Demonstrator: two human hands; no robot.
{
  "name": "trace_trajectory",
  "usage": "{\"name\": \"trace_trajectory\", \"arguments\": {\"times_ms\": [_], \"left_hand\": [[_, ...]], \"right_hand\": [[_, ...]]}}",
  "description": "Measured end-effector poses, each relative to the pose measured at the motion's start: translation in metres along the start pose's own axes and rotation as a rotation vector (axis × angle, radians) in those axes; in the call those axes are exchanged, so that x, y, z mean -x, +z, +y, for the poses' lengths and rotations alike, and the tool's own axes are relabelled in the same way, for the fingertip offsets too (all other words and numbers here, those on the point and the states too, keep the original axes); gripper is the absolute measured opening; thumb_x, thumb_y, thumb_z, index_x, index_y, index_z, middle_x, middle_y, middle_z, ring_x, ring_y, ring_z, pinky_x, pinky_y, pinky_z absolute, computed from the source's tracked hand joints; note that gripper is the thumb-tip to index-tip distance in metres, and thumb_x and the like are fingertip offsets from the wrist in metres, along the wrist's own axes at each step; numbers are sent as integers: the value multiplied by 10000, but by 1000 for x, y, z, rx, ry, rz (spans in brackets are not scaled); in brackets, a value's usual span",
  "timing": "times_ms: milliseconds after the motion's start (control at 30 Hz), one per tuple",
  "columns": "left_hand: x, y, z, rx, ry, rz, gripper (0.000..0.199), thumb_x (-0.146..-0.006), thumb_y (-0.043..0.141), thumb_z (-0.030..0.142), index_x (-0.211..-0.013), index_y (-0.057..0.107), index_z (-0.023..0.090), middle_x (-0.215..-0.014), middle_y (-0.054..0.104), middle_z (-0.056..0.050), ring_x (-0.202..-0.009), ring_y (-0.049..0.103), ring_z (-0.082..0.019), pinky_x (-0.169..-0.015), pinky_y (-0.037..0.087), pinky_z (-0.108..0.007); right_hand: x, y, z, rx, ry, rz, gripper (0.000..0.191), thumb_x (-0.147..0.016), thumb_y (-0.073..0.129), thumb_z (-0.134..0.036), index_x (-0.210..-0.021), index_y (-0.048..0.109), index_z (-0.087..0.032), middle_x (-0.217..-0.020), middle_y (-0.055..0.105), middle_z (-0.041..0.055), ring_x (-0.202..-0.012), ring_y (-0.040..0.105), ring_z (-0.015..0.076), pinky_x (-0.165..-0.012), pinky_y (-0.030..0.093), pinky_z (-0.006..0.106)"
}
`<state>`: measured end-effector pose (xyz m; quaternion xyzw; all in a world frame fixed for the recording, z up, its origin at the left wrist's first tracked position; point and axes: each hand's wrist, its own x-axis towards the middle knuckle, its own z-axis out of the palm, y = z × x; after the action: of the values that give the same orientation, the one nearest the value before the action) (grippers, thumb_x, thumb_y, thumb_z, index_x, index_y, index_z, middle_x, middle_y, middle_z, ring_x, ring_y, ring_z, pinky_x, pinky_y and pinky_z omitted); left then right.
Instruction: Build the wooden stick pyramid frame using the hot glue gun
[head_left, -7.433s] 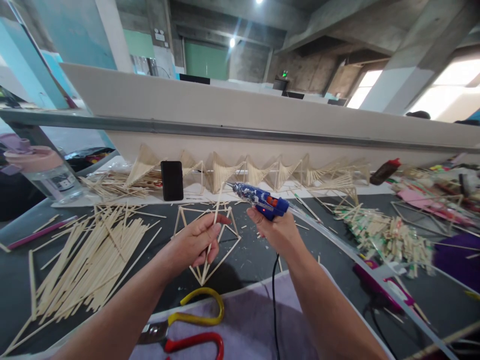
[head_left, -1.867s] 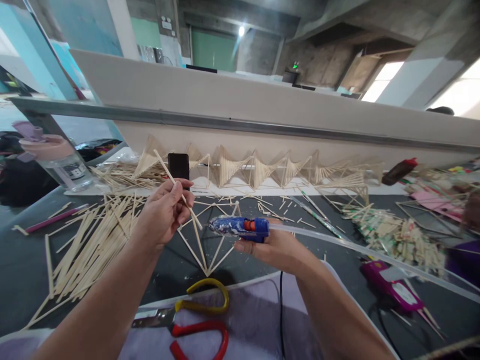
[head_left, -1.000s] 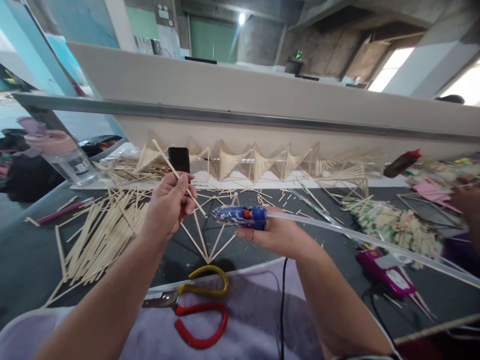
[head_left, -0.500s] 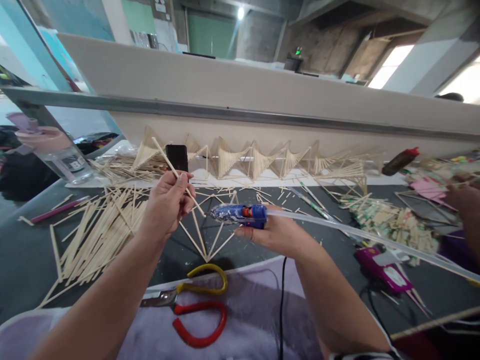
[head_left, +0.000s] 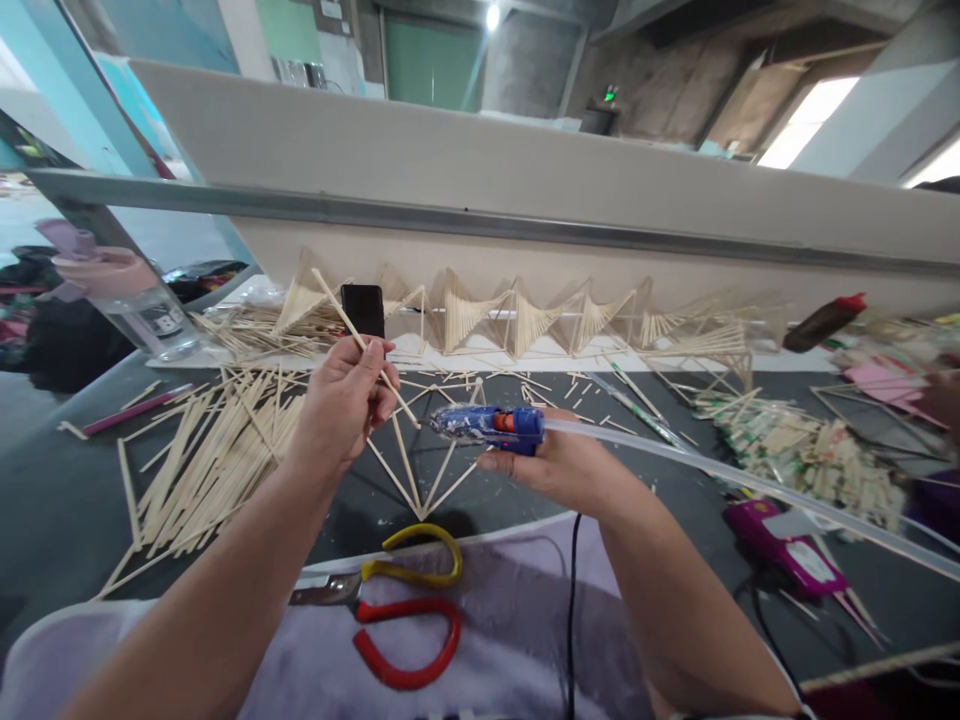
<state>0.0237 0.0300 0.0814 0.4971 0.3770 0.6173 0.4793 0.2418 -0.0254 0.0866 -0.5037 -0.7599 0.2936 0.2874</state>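
Between the thumb and fingers of my left hand point(head_left: 351, 400) is a thin wooden stick point(head_left: 335, 303), slanting down to the right. My right hand point(head_left: 559, 460) is wrapped round a blue glue gun point(head_left: 487, 425), with a long clear glue stick point(head_left: 675, 452) running out of its back end. The gun's nozzle is at the lower end of the wooden stick; whether they touch I cannot tell. Below both hands, a frame of joined sticks point(head_left: 409, 465) stands on the dark table, partly hidden by the hands and gun.
Loose sticks point(head_left: 202, 470) lie in a pile at left. Scissors point(head_left: 409, 605) with yellow and red handles rest on a lilac cloth point(head_left: 517, 620). Behind stand twisted stick models point(head_left: 532, 320) and a black phone point(head_left: 364, 308). A bottle point(head_left: 124, 300) is far left, a purple device point(head_left: 784, 545) right.
The whole view has shifted slightly, so things appear a little further right. My hands keep nearly the same pose, with the stick's end still at the nozzle.
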Motion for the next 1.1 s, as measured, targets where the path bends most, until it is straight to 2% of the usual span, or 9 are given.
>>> {"name": "trace_trajectory", "arguments": {"times_ms": [367, 533, 600, 700, 800, 867, 933, 1000, 1100], "left_hand": [[-1, -1, 0, 65, -8, 23, 190, -803, 553, 366, -868, 536, 189, -600, 578, 24, -311, 420, -33, -262, 208, -135], [-2, -5, 2, 207, -30, -44, 151, -832, 522, 309, -874, 558, 168, -596, 556, 22, -295, 356, -16, -255, 187, -130], [-2, -5, 6, 227, -27, -77, 141, -847, 499, 278, -888, 562, 159, -607, 559, 19, -287, 350, -16, -249, 177, -135], [0, -6, 14, 221, -13, -117, 133, -858, 479, 239, -909, 563, 149, -619, 563, 17, -285, 356, -15, -248, 175, -133], [-1, -8, 19, 210, -7, -114, 132, -860, 471, 223, -911, 561, 140, -603, 564, 17, -278, 350, -9, -253, 187, -121], [-3, -9, 20, 201, -18, -99, 134, -861, 468, 225, -900, 561, 136, -587, 561, 17, -268, 343, -7, -259, 206, -115], [-4, -10, 19, 187, -38, -93, 138, -860, 470, 232, -896, 562, 136, -580, 556, 17, -265, 342, -4, -267, 227, -108], [-5, -9, 17, 168, -61, -98, 141, -858, 476, 244, -901, 564, 142, -579, 551, 18, -266, 343, -1, -273, 234, -99], [-5, -8, 14, 135, -102, -116, 152, -855, 485, 270, -912, 564, 153, -584, 542, 24, -262, 331, 9, -271, 223, -83]], "right_hand": [[-1, -1, 2, -12, -9, -29, 297, -724, 634, -467, -812, 655, -184, -644, 574, -10, -580, 476, 115, -512, 371, 222], [-2, -13, 6, -32, 22, -67, 318, -721, 634, -469, -900, 663, -208, -674, 613, -11, -616, 534, 134, -548, 405, 233], [-5, -22, 16, -76, 81, -40, 341, -711, 634, -495, -891, 656, -206, -603, 596, -19, -549, 527, 125, -510, 400, 228], [-14, -34, 37, -160, 157, 6, 350, -719, 615, -518, -758, 640, -171, -431, 504, -35, -416, 474, 103, -451, 385, 219], [-31, -38, 62, -402, 191, 84, 325, -745, 605, -481, -743, 609, -156, -520, 582, -4, -411, 515, 98, -448, 418, 219], [-43, -34, 81, -627, 244, 136, 288, -755, 608, -441, -793, 587, -156, -649, 635, 18, -436, 558, 108, -450, 454, 233], [-55, -27, 99, -757, 346, 194, 258, -776, 596, -406, -784, 565, -150, -624, 626, 16, -454, 584, 123, -458, 480, 241], [-64, -18, 117, -777, 448, 239, 263, -802, 567, -401, -732, 540, -149, -554, 602, 6, -442, 583, 122, -458, 491, 237], [-69, -9, 140, -734, 527, 244, 316, -822, 532, -434, -688, 515, -149, -498, 584, 3, -405, 561, 115, -432, 486, 230]]}}
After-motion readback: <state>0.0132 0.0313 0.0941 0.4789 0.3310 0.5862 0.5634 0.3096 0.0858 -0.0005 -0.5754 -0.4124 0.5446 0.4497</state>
